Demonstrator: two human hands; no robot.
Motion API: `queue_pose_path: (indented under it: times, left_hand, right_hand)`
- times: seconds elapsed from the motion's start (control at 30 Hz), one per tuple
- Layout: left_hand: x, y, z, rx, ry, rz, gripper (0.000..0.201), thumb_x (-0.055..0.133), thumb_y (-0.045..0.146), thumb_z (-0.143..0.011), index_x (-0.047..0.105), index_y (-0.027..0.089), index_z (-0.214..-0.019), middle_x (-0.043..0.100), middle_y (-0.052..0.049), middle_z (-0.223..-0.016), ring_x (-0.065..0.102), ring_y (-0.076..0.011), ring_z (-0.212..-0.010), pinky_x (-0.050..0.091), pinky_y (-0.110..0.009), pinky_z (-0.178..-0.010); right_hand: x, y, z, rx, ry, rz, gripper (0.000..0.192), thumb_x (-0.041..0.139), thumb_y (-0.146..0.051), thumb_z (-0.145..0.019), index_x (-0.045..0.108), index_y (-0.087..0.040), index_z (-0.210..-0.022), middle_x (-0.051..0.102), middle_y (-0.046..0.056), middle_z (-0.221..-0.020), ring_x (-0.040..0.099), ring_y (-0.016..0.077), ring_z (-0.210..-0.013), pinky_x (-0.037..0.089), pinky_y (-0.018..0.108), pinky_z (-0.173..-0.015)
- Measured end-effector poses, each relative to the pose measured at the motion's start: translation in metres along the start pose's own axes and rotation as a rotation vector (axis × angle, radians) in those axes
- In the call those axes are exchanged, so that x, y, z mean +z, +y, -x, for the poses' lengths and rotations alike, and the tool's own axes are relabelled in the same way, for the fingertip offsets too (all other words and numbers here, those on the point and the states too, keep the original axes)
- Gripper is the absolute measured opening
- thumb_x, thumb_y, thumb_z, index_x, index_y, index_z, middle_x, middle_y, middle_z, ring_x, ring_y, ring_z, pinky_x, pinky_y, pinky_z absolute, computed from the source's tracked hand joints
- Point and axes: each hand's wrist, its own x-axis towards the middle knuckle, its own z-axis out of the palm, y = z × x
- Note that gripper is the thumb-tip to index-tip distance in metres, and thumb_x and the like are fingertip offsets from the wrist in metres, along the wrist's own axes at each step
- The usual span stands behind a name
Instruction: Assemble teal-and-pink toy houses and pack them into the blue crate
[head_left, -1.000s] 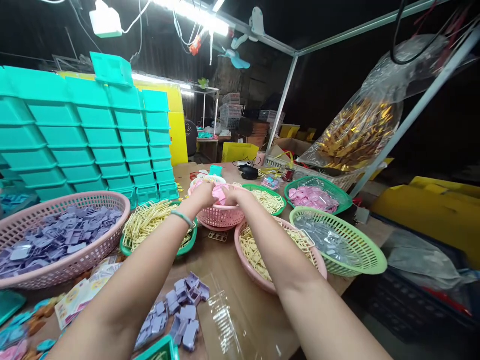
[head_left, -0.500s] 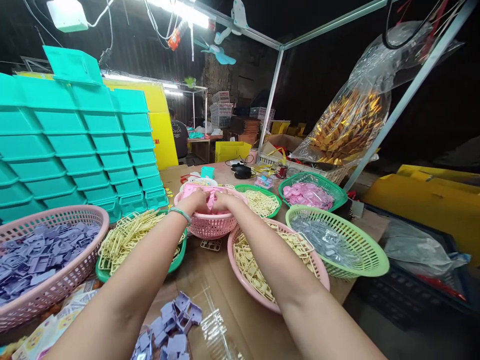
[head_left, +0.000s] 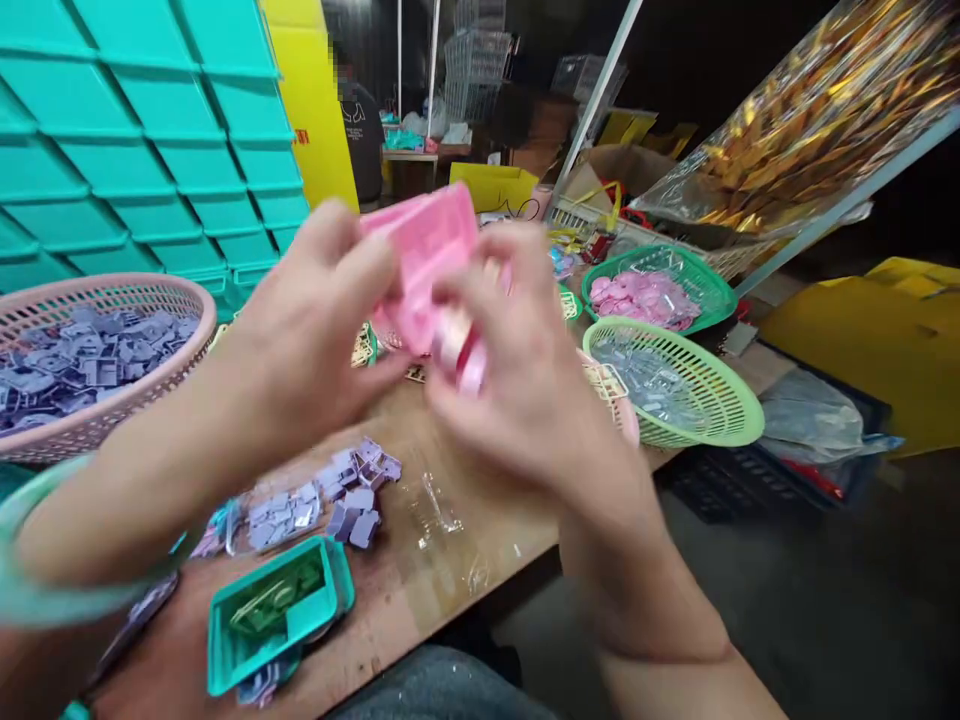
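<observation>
Raised over the table, my left hand [head_left: 300, 310] is closed on the edge of a pink plastic tray-like part [head_left: 439, 240] with raised walls. My right hand [head_left: 517, 350] sits at the part's right side, fingers curled around small glossy pink pieces [head_left: 472, 370]; motion blur hides their exact kind. Behind the hands, the pink basket is mostly covered from view. On the table below lie loose purple plastic parts [head_left: 360, 500]. Nearer to me is a teal box [head_left: 341, 580] with green pieces in it.
A pink basket [head_left: 206, 310] of purple parts stands left, before stacked teal boxes [head_left: 142, 130]. At right are a light green basket [head_left: 731, 400] with clear pieces and a green basket [head_left: 724, 290] with pink pieces. Another person [head_left: 361, 140] is in the background.
Both hands have come out of the pink basket and toward me, lifting the pink part and small pieces. The view has tilted down, bringing the teal box into sight.
</observation>
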Motion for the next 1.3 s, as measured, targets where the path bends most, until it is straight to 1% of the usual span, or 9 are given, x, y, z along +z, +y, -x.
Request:
queue_pose_path:
  times: [0.1, 0.2, 0.3, 0.47, 0.67, 0.8, 0.93, 1.13, 1.3]
  left_hand:
    - [0.017, -0.001, 0.069, -0.014, -0.165, 0.166, 0.013, 0.068, 0.032, -0.084, 0.060, 0.023, -0.089, 0.054, -0.004, -0.104, 0.059, -0.0231, -0.099, 0.055, -0.039, -0.088]
    - [0.066, -0.024, 0.100, -0.054, -0.435, 0.220, 0.013, 0.068, 0.022, -0.083, 0.058, 0.022, -0.092, 0.056, -0.007, -0.110, 0.060, -0.0235, -0.098, 0.056, -0.037, -0.084]
    - [0.119, -0.043, 0.089, -0.036, -0.674, 0.165, 0.021, 0.069, 0.015, -0.081, 0.059, 0.018, -0.099, 0.055, -0.011, -0.117, 0.061, -0.0237, -0.105, 0.054, -0.035, -0.092]
    - [0.159, -0.059, 0.063, -0.103, -0.706, 0.097, 0.052, 0.076, 0.015, -0.074, 0.055, 0.017, -0.122, 0.054, -0.013, -0.129, 0.060, -0.0269, -0.118, 0.050, -0.036, -0.099]
    - [0.133, -0.082, 0.087, -0.310, -0.809, -0.042, 0.041, 0.075, 0.025, -0.080, 0.061, 0.012, -0.117, 0.064, -0.016, -0.117, 0.064, -0.0313, -0.109, 0.052, -0.047, -0.095]
    - [0.117, -0.098, 0.099, -0.389, -0.943, -0.092, 0.019, 0.069, 0.026, -0.092, 0.067, 0.014, -0.107, 0.069, -0.007, -0.108, 0.068, -0.0209, -0.096, 0.057, -0.042, -0.088]
    - [0.105, -0.107, 0.105, -0.477, -0.908, -0.155, 0.022, 0.067, 0.033, -0.096, 0.068, 0.015, -0.108, 0.070, -0.007, -0.112, 0.068, -0.0216, -0.101, 0.057, -0.044, -0.091]
    - [0.059, -0.093, 0.118, -0.563, -0.689, -0.118, 0.019, 0.068, 0.024, -0.088, 0.074, 0.015, -0.104, 0.076, -0.013, -0.108, 0.070, -0.0296, -0.105, 0.052, -0.042, -0.095]
    - [0.026, -0.065, 0.135, -0.607, -0.419, 0.216, 0.044, 0.062, 0.041, -0.087, 0.069, 0.021, -0.126, 0.076, -0.010, -0.116, 0.073, -0.0269, -0.097, 0.054, -0.037, -0.085]
  right_hand:
    - [0.024, -0.038, 0.084, 0.024, -0.211, -0.083, 0.052, 0.067, -0.014, -0.082, 0.053, -0.028, -0.131, 0.043, 0.012, -0.137, 0.037, 0.0382, -0.139, 0.033, 0.064, -0.121]
    - [0.068, -0.031, 0.142, 0.135, -0.340, -0.062, 0.061, 0.066, -0.012, -0.076, 0.052, -0.024, -0.134, 0.045, 0.015, -0.139, 0.031, 0.0408, -0.142, 0.035, 0.068, -0.118]
    - [0.100, -0.004, 0.162, 0.283, -0.473, 0.085, 0.065, 0.064, -0.011, -0.075, 0.053, -0.016, -0.138, 0.043, 0.018, -0.148, 0.025, 0.0460, -0.148, 0.040, 0.066, -0.115]
    - [0.114, 0.016, 0.159, 0.393, -0.542, 0.229, 0.071, 0.060, -0.006, -0.079, 0.047, -0.010, -0.149, 0.038, 0.021, -0.162, 0.025, 0.0506, -0.151, 0.036, 0.070, -0.115]
    - [0.152, -0.025, 0.175, 0.194, -0.268, -0.137, 0.071, 0.046, -0.031, -0.104, 0.013, -0.015, -0.165, 0.013, 0.016, -0.172, 0.007, 0.0298, -0.160, 0.027, 0.058, -0.127]
    - [0.205, -0.048, 0.165, 0.456, -0.358, -0.309, 0.075, 0.045, -0.049, -0.104, 0.015, -0.015, -0.164, -0.001, 0.017, -0.172, -0.011, 0.0356, -0.158, 0.016, 0.066, -0.126]
    - [0.238, -0.055, 0.131, 0.515, -0.451, -0.446, 0.075, 0.043, -0.047, -0.104, 0.018, -0.007, -0.163, 0.010, 0.020, -0.171, -0.002, 0.0346, -0.159, 0.013, 0.061, -0.128]
    - [0.193, -0.004, 0.093, 0.251, -0.422, -0.189, 0.053, 0.043, -0.009, -0.095, 0.053, -0.015, -0.147, 0.051, 0.014, -0.154, 0.043, 0.0229, -0.146, 0.030, 0.043, -0.126]
    - [0.158, 0.063, 0.072, 0.392, -0.532, 0.051, 0.044, 0.051, 0.006, -0.074, 0.072, -0.011, -0.109, 0.070, 0.023, -0.116, 0.058, 0.0376, -0.124, 0.038, 0.060, -0.111]
